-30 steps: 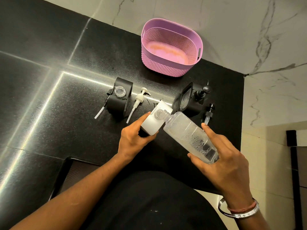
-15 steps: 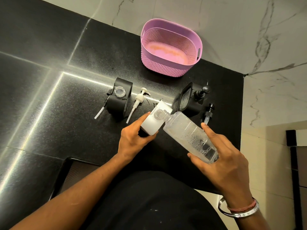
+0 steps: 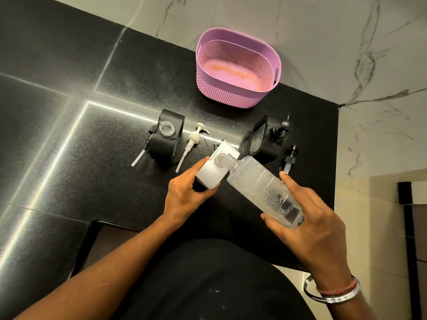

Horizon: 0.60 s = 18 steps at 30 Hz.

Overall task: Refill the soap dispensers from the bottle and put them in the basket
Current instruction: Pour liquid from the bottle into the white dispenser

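Centre frame, the white dispenser [image 3: 213, 168] is taking soap, the left hand [image 3: 187, 196] gripping it while the right hand [image 3: 309, 224] is tipping the clear bottle [image 3: 261, 188] into its neck. Nothing has shifted in the last second, so pouring is continuing; the pink basket [image 3: 231, 98], upper centre, is waiting empty.

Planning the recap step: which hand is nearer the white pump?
Left. The left hand sits just right of the white pump; the right hand is farther right, holding the bottle.

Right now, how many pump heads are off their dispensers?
3. A white pump lies beside the open black dispenser, a black-topped one at that dispenser's left, and a black one lies at the counter's right edge. More may be hidden.
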Motion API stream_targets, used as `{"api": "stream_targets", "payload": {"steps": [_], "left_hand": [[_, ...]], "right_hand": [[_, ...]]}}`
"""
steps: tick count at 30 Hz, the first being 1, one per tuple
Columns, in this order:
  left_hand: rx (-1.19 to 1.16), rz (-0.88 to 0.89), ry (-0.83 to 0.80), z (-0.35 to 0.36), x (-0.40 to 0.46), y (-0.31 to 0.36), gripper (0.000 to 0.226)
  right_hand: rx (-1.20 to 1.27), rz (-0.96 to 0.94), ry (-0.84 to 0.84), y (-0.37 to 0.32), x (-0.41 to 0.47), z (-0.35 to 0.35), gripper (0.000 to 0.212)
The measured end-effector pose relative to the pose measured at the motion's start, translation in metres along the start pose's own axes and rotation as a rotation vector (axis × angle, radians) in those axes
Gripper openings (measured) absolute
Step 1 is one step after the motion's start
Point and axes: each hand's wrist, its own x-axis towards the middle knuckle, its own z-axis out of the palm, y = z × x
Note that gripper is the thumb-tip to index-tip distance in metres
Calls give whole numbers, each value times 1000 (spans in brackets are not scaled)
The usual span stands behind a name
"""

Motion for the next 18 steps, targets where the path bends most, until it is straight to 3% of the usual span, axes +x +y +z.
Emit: {"api": "stream_targets", "payload": {"steps": [18], "left_hand": [[-10,-35,9,0,0,3,75]], "right_hand": [[1,1,-6,0,0,0,98]]}}
